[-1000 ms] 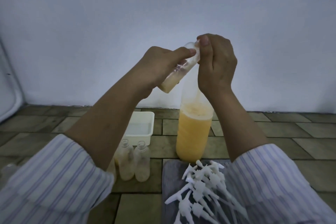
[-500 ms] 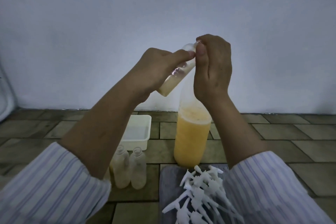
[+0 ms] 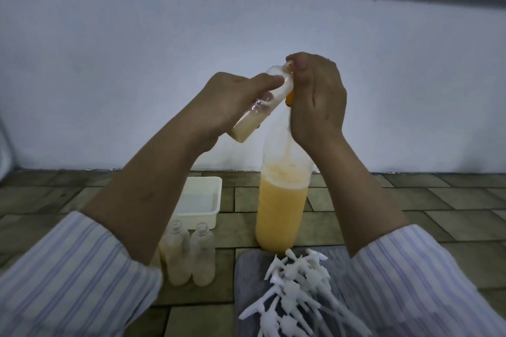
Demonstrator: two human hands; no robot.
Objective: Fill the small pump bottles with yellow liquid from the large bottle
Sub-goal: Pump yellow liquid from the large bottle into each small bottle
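My left hand [image 3: 235,101] grips a small clear bottle [image 3: 254,117], tilted with its mouth up and to the right. Pale yellow liquid lies in its low end. Its mouth meets the top of the large bottle [image 3: 280,210], which stands on the tiled floor about half full of yellow liquid. My right hand [image 3: 317,101] is curled round the large bottle's top, thumb up at the small bottle's mouth. An orange part [image 3: 289,98] shows just under the fingers. The rest of the top is hidden by my hand.
Two open small bottles [image 3: 178,257] [image 3: 202,257] stand on the floor at lower left of the large bottle. A white tub [image 3: 201,216] holding water sits behind them. Several white pump heads [image 3: 295,290] lie piled on a grey cloth [image 3: 249,271].
Both hands stay together at the large bottle's top. My right thumb has shifted up, and the orange part under the fingers now shows. The view has drifted slightly.
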